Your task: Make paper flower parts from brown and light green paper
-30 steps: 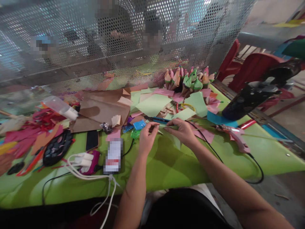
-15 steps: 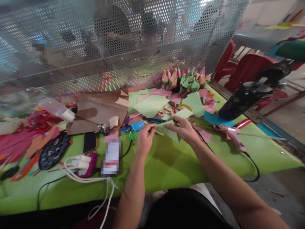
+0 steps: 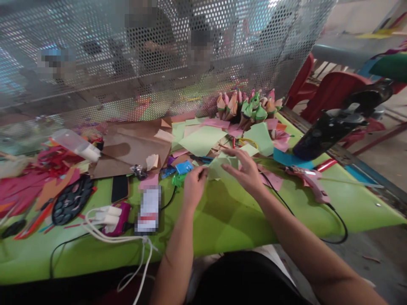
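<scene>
A light green paper piece [image 3: 222,168] is held up just above the green table [image 3: 241,212] at its middle. My left hand [image 3: 192,188] pinches the paper's left edge. My right hand [image 3: 244,169] lies on the paper's right side, fingers bent over it. A dark blue-handled tool [image 3: 203,159] lies on the table just behind the paper. Small blue [image 3: 184,167] and green [image 3: 178,179] bits sit left of my left hand.
Loose green sheets [image 3: 203,140], pink sheets and brown paper [image 3: 136,146] cover the table's back. Paper cones [image 3: 248,110] stand at the mesh screen. A pink glue gun [image 3: 310,182] with a black cord lies right. A phone [image 3: 120,189], a charger [image 3: 111,216] and a bottle [image 3: 76,145] sit left.
The green paper has been lifted and unfolded from a narrow strip into a wider piece; my right hand's fingers have spread over it. My left hand keeps its pinch.
</scene>
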`<state>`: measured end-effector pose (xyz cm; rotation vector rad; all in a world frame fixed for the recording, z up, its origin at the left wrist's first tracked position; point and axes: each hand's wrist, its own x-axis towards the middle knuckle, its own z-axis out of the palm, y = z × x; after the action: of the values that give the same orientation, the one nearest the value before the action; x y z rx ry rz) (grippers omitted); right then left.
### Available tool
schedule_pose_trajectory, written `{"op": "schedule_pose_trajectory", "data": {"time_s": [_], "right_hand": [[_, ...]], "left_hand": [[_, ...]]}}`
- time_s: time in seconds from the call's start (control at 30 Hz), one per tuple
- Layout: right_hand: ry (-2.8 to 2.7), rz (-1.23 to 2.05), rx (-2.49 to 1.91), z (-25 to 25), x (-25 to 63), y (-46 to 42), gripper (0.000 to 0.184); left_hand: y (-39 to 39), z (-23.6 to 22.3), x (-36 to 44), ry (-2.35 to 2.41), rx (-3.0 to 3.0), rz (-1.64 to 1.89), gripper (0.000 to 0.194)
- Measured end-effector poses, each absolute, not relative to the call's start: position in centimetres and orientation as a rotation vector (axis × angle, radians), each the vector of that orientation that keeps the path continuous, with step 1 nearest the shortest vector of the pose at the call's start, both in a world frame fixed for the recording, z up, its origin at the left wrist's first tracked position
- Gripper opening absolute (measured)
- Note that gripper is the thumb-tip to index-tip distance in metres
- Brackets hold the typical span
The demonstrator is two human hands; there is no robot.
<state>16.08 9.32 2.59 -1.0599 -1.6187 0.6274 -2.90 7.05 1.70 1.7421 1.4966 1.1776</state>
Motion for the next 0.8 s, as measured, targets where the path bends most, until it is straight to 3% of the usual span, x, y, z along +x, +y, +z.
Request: {"op": "schedule_pose_trajectory", "data": {"time_s": [0.17,0.37,0.67,0.8], "right_hand": [[-1.244,0.912,-1.000,2.1,16.0,9.4,0.030],[-1.217,1.310,-0.949,0.4,14.2,9.4,0.022],[-1.317,0.998,-1.050,-0.8,13.8,9.8,0.017],[-1.297,0.877,-1.046,-1.0,14.1,9.8,0.026]], "left_hand": [[7.4,0.8,-3.0,1.539,1.290,1.368,0.038],[7.7,-0.4,-2.5,1.521,1.241,1.451,0.043],[6.6,0.9,-0.9,1.343,1.430,1.305,0.042],[6.4,1.2,-0.6,1.320,1.515,1.271,0.035]]}}
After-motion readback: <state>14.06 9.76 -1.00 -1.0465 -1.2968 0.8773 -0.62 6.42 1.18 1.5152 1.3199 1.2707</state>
